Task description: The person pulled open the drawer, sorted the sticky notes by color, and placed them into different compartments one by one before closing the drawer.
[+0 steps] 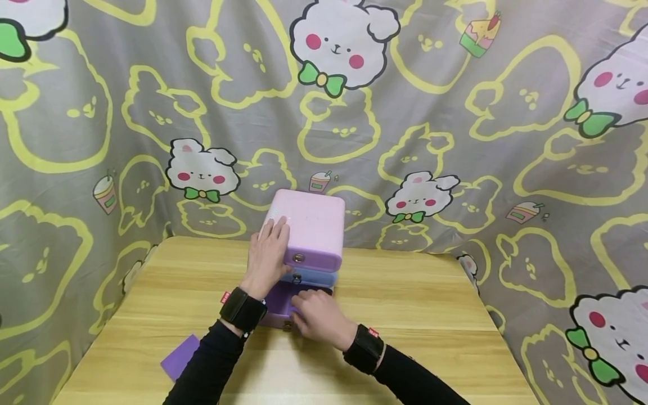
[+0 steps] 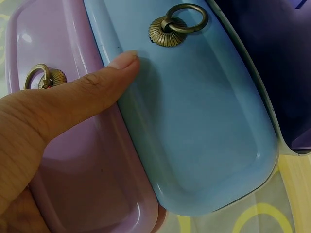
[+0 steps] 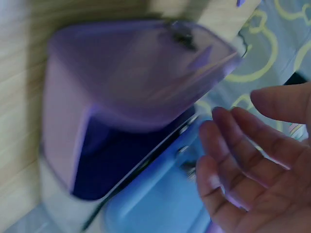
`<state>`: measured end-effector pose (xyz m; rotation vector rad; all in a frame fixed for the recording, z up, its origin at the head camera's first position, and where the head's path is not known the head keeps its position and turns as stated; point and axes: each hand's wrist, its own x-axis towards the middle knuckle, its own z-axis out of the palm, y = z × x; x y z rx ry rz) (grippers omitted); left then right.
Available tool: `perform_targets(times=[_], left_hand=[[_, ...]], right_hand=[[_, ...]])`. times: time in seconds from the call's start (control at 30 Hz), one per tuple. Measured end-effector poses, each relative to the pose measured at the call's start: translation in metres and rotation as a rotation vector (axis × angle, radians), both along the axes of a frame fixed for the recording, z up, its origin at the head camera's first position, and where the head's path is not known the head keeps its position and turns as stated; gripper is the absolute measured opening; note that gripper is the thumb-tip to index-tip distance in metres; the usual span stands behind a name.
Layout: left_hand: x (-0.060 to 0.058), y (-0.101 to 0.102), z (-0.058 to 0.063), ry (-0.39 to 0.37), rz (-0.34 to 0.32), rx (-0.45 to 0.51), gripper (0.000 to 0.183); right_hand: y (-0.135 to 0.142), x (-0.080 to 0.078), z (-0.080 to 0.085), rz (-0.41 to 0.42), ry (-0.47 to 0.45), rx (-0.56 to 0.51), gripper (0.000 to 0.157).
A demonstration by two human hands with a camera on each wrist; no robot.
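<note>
A small chest of drawers (image 1: 309,225) stands on the table, with a pink top, a purple upper drawer (image 2: 97,160) and a blue middle drawer (image 2: 204,107). Its purple bottom drawer (image 1: 275,322) is pulled out. My left hand (image 1: 268,247) rests on the chest's left top edge, fingers straight, its thumb touching the blue front in the left wrist view. Over the pulled-out drawer is my right hand (image 1: 321,315); the right wrist view shows its fingers loosely bent with nothing between them. The drawer's inside is dark and partly hidden.
A purple flat piece (image 1: 179,357) lies on the wooden table (image 1: 415,315) beside the left sleeve. Behind and around the table hangs a grey patterned curtain (image 1: 354,146). Each drawer front seen in the left wrist view carries a brass ring pull (image 2: 182,22).
</note>
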<state>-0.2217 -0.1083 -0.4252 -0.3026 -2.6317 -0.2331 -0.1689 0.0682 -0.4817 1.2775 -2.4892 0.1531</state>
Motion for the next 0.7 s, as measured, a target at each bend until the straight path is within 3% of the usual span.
perform_targets(times=[0.17,0.33,0.53,0.7], left_hand=[[-0.001,0.001,0.001,-0.008,0.0,0.008,0.098],[-0.001,0.002,0.001,-0.012,0.001,0.01,0.099],[-0.002,0.002,0.0,-0.013,-0.003,0.015,0.098],[-0.002,0.002,0.002,-0.025,-0.001,0.02,0.097]], right_hand=[[-0.019,0.018,-0.008,0.176,0.032,0.008,0.007],[-0.036,0.035,-0.026,0.318,0.034,0.105,0.009],[-0.058,0.044,-0.039,0.337,0.099,0.217,0.02],[-0.077,0.051,-0.047,0.333,0.071,0.309,0.022]])
